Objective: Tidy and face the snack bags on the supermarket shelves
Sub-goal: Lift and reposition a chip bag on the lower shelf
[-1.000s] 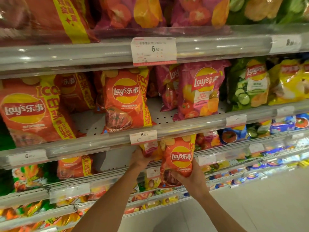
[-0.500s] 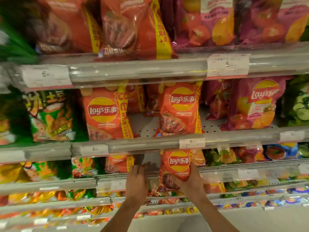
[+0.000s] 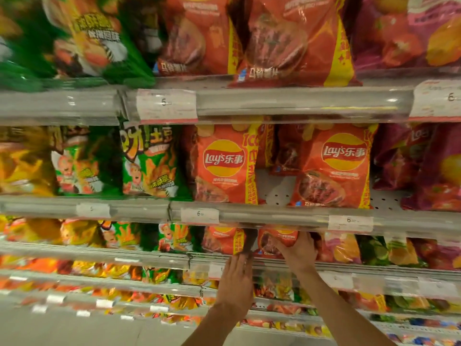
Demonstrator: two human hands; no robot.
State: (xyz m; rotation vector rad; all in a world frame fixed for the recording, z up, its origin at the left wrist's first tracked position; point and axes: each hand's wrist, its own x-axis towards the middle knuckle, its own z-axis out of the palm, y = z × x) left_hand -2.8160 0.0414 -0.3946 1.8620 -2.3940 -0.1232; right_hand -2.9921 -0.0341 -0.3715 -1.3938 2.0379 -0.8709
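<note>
Right hand (image 3: 298, 249) grips upright red Lay's bag (image 3: 278, 242) from below on third shelf (image 3: 149, 255); left hand (image 3: 237, 278), fingers loose (empty), lies lower-left at the rail, farther off.

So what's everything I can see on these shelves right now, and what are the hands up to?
Large red-orange foil chip bags: two, red-orange, top shelf, centre.
Red-orange Lay's chip bags: two at the front with more behind, middle shelf, centre.
Green snack bags: several, green, left part of top, middle and third shelves.
Magenta tomato chip bags: several, magenta, right end of top and middle shelves.
Small red-orange chip bag: one, third shelf, in the right hand's grip.
White paper price tags: many, white, on the clear shelf rails.
Grey metal shelves: several tiers, grey.
Left hand: fingers straight, at the third shelf's rail.
Right hand: curled round the small bag.
</note>
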